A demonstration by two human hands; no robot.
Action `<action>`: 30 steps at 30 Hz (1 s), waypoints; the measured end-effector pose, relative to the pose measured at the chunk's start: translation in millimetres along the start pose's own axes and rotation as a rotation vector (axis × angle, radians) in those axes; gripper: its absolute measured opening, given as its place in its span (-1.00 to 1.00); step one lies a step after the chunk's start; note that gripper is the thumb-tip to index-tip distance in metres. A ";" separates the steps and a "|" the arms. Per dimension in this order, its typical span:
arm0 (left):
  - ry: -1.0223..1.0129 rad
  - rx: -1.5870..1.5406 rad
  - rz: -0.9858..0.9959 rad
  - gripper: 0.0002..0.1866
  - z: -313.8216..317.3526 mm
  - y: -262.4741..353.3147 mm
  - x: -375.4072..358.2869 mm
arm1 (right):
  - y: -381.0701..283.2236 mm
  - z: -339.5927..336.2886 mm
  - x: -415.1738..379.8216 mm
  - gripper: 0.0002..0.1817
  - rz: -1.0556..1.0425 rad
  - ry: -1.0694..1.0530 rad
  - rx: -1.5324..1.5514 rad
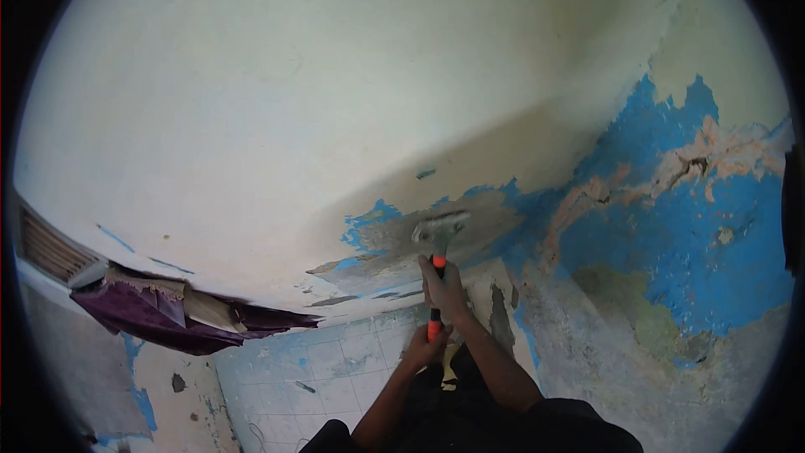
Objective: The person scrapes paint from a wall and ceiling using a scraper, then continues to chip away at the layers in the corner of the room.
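Observation:
Both my hands are wrapped round a long-handled wall scraper [438, 262] with a black and orange-red handle. My right hand [445, 288] grips higher up, close below the head. Down near the lower end of the handle, my left hand [426, 347] is closed too. The scraper's wide greyish head lies over a bare grey patch [490, 216] on the pale wall [251, 109]; whether its edge touches is hard to tell. Blue paint [369, 220] with ragged edges borders that patch.
At right, the adjoining wall shows blue paint [620, 235] and a cracked, pinkish broken strip [692, 166]. Purple cloth [159, 309] hangs at lower left, beside a slatted vent or window [52, 245]. Below is a tiled floor [323, 369] with a small object [305, 387] on it.

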State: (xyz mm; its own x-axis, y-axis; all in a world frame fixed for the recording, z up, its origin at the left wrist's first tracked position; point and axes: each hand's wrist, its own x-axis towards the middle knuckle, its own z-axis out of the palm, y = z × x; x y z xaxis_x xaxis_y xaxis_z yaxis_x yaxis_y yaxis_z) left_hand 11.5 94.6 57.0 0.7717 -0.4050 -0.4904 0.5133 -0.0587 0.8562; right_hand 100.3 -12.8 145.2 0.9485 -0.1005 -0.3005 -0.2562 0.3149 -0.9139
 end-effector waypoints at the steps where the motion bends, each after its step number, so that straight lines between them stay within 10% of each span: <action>1: 0.020 0.090 0.016 -0.61 -4.8 14.0 0.1 | -12.9 -1.8 1.1 -0.57 0.008 -0.017 0.083; 11: -0.111 0.096 0.086 -0.36 -13.4 110.1 -71.4 | -28.3 -5.8 -6.4 -0.58 -0.083 0.155 0.597; 30: 0.165 0.437 0.194 -0.47 37.8 134.7 -62.6 | -48.0 -45.4 11.3 -0.60 0.007 0.206 0.778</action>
State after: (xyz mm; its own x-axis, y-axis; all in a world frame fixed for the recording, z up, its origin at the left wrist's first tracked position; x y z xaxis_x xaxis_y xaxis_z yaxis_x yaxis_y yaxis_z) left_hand 18.2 77.5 209.2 0.9044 -0.2991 -0.3042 0.1763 -0.3871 0.9050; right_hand 114.9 -71.9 173.3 0.8746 -0.2439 -0.4190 0.0133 0.8760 -0.4821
